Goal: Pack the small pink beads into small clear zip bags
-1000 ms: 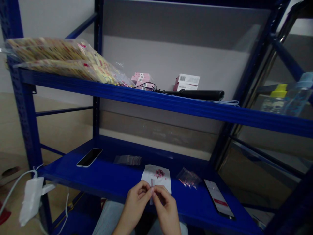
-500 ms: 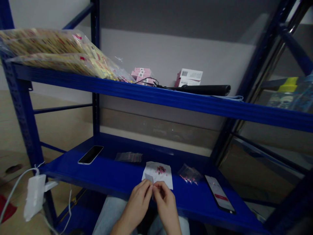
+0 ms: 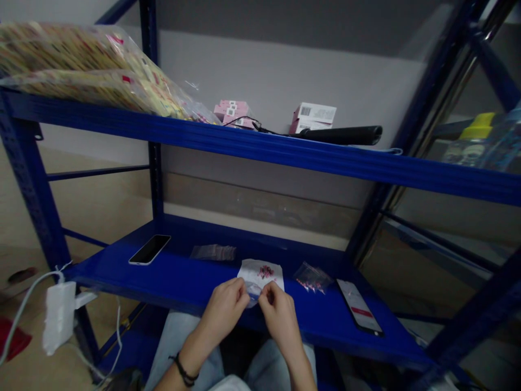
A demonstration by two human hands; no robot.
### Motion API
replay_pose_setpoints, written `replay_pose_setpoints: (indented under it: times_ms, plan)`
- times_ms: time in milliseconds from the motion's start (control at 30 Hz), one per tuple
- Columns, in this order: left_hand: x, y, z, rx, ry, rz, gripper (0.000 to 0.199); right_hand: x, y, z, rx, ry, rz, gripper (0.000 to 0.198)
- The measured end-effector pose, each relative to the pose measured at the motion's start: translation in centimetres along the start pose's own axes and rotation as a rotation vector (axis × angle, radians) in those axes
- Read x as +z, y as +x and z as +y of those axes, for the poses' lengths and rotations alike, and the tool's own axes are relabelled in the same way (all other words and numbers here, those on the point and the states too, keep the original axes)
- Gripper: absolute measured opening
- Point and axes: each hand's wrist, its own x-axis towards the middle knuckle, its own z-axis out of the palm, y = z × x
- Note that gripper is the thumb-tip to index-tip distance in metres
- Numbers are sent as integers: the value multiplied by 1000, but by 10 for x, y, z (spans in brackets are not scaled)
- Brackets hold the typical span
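Between my hands, a small clear plastic bag (image 3: pixel 253 293) is stretched at the front edge of the blue shelf. My left hand (image 3: pixel 228 302) pinches its left side, and my right hand (image 3: pixel 279 305) pinches its right side. Just beyond lies a white sheet of paper (image 3: pixel 249 269), with a loose pile of small pink and dark pieces (image 3: pixel 266 271) on it. To the right rests a clear bag holding small pink pieces (image 3: pixel 312 279). A row of flat, clear little bags (image 3: pixel 214 252) lies to the left of the paper.
A phone with a dark screen (image 3: pixel 150 250) lies at the left, and a lit phone (image 3: pixel 359 307) at the right. Above, the upper shelf (image 3: pixel 260 151) carries large filled bags (image 3: pixel 81 60), small boxes (image 3: pixel 313 115) and a black rod (image 3: pixel 345 135). A white power strip (image 3: pixel 59 315) hangs at left.
My hands have moved apart, and the small bag now spreads between them. The view has tilted slightly downward, and a dark band on my left wrist has come into sight.
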Motion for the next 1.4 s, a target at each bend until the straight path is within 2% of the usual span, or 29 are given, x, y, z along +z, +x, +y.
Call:
replay_pose_setpoints:
  times_ms: [67, 200, 300, 400, 467, 533, 633, 700, 733, 800, 867, 933, 1033, 1100, 1167, 1267, 1333, 1400]
  plan:
    - [-5, 5, 0, 21, 30, -57, 21, -4, 3, -4, -41, 53, -53, 8]
    - [-15, 11, -1, 39, 80, -122, 22, -9, 5, -15, -186, -4, -173, 21]
    - [-22, 15, -1, 96, 109, -188, 23, -12, 6, -18, -197, -86, -237, 29]
    - [-26, 21, 5, 182, 161, -228, 20, -7, 7, -17, -158, -154, -229, 27]
    - [-27, 23, 12, 229, 172, -206, 16, -2, 6, -17, -110, -226, -172, 25]
    - [-27, 22, 19, 249, 135, -130, 17, 3, 5, -16, -54, -285, -109, 21]
    - [-18, 7, 22, 162, -39, 8, 28, 4, 4, -15, 6, -254, -60, 20]
    - [-3, -11, 17, 21, -252, -25, 43, 2, 3, -12, 38, -164, -46, 29]
    - [6, -21, 13, -59, -383, -82, 50, 1, 3, -11, 56, -109, -45, 33]
    - [28, -36, 3, -181, -670, -131, 51, 3, 2, -8, 95, 6, -43, 38]
    - [48, -42, -4, -267, -1010, -28, 44, 10, -1, -7, 118, 136, -44, 41]
    - [62, -36, -7, -362, -1392, 127, 49, 19, -6, -7, 120, 260, -45, 42]
    - [64, -14, -5, -608, -1794, 329, 38, 33, -15, -6, 120, 400, -73, 33]
    - [57, -1, -2, -758, -1892, 431, 25, 41, -19, -2, 122, 502, -69, 20]
    - [49, 5, 1, -784, -1906, 499, 18, 49, -22, 5, 191, 684, 33, 17]
    - [44, 4, 4, -658, -1841, 539, 27, 66, -24, 18, 426, 1143, 255, 19]
    - [47, -1, 6, -560, -1759, 521, 38, 80, -24, 24, 569, 1427, 285, 19]
    - [52, -6, 8, -464, -1675, 483, 45, 93, -23, 24, 664, 1598, 259, 20]
